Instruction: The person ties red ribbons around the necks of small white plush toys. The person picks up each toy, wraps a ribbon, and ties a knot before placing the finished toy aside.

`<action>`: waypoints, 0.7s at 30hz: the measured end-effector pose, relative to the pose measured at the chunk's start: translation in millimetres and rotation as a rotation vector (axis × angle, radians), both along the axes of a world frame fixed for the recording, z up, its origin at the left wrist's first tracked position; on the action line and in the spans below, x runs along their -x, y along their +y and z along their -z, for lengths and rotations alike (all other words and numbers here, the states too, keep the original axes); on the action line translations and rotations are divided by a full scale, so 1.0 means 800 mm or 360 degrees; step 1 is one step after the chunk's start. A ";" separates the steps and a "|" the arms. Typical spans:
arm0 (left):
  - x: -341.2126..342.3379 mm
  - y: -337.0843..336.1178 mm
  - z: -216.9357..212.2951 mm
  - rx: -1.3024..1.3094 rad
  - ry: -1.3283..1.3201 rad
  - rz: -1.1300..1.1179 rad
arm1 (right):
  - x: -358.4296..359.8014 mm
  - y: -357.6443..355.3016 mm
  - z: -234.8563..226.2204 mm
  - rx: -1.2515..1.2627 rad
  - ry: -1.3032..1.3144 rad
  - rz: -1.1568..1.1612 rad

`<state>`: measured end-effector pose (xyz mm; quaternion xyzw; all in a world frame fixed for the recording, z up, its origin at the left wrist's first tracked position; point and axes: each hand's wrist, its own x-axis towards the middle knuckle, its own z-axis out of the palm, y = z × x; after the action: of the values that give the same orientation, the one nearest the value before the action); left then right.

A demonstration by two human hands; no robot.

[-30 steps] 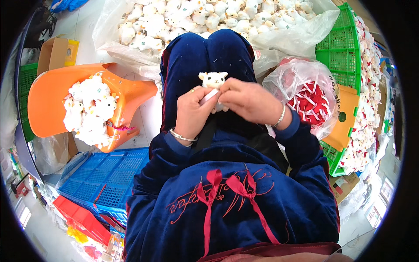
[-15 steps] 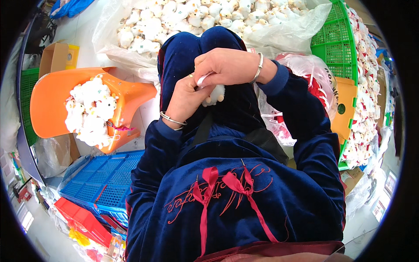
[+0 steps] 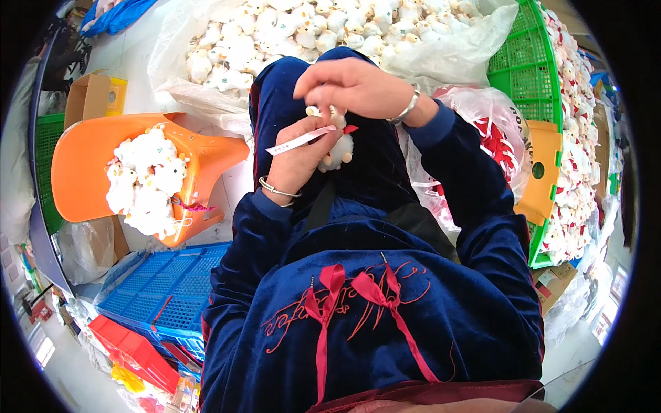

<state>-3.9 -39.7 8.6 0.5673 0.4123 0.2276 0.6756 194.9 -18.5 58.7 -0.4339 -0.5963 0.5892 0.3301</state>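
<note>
Left hand [image 3: 299,155] raised with closed grip (palm up), right hand [image 3: 354,86] pinching above it.

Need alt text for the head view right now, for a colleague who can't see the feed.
A seated person in a dark blue top holds a small white plush toy with a white tag strip in the left hand, while the right hand works at its top. An orange chair piled with similar toys sits to the left, and a green crate to the right.

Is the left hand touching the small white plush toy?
Touching. The head view shows the left hand gripping the small white plush toy, fingers against its body.
</note>
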 end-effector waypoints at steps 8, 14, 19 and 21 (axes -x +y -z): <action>0.004 -0.003 0.026 -0.0275 -0.0115 -0.0031 | -0.001 -0.064 0.015 -0.0534 -0.0627 0.0012; 0.000 -0.006 0.010 -0.0131 -0.0074 -0.0067 | 0.007 -0.074 0.058 -0.0519 -0.0240 0.0320; 0.006 -0.007 0.015 -0.0124 0.0023 -0.0053 | 0.009 -0.076 0.058 0.0242 0.0516 0.0440; 0.004 -0.008 0.020 -0.0232 -0.0037 -0.0069 | 0.006 -0.072 0.064 0.0265 0.0610 0.0465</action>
<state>-7.2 -46.2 -7.6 0.6033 0.3989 0.2781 0.6322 190.2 -75.7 7.3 -0.4215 -0.4031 0.6539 0.4820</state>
